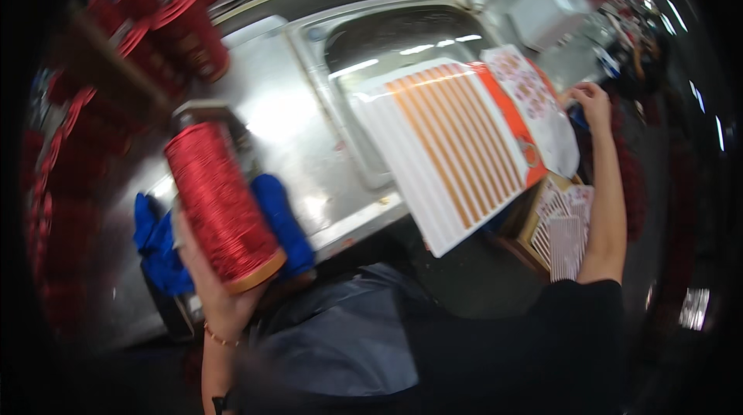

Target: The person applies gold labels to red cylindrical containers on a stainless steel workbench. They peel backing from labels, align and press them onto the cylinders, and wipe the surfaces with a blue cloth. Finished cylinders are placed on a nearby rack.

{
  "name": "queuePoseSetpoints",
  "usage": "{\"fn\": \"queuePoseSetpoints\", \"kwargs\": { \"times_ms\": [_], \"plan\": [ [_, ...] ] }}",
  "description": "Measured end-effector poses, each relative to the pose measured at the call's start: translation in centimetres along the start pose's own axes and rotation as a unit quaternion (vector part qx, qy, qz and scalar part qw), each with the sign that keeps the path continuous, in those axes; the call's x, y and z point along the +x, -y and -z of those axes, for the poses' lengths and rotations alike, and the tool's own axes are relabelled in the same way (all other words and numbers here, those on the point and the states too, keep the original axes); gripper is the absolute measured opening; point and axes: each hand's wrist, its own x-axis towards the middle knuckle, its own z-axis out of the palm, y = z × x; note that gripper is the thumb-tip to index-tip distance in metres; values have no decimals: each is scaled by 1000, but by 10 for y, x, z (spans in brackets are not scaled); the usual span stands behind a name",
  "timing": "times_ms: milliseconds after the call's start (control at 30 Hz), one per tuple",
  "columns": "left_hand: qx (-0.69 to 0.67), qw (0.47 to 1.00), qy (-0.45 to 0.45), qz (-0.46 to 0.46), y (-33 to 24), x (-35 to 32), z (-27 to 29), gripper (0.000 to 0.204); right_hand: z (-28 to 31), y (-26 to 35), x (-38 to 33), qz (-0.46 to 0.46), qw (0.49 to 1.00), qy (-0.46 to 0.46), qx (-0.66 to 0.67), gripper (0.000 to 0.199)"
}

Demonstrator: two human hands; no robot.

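Note:
A large red spool (pixel 220 202), its surface glossy and ridged with an orange-tan rim at the lower end, leans upright in my left hand (pixel 217 287). Those fingers wrap round its lower left side. Out to the right, my right hand (pixel 594 105) has curled fingers beside the edge of a pale patterned sheet (pixel 522 82); what they pinch is too small and blurred to make out. Next to that sheet lies a white sheet with orange stripes (pixel 457 159), under shiny clear wrap and partly over the sink. An orange strip (pixel 501 105) runs between the two.
Blue cloth (pixel 275 221) lies behind the spool on the steel counter (pixel 255 66). A metal sink (pixel 356 36) is set into the counter. Red cylinders (pixel 190 36) crowd the left. A white container (pixel 549 8) stands back right; a box (pixel 534 237) of striped sheets sits below my right forearm.

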Motion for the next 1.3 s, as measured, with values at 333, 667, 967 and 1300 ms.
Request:
{"fn": "queuePoseSetpoints", "kwargs": {
  "times_ms": [333, 667, 967, 1300],
  "plan": [
    [-266, 959, 56, 84, -4, 15, 6, 132, -76, 417, -141, 395, 867, 267, 143, 18],
    [-212, 973, 55, 68, -2, 15, 18, 119, -84, 510, -175, 488, 756, 366, 236, 17],
    [-170, 984, -43, 27, 0, 9, -6, 132, -73, 523, -184, 511, 702, 441, 227, 18],
    [-211, 976, -21, 53, -3, 10, -4, 134, -101, 534, -177, 497, 706, 446, 235, 13]
  ]
}}
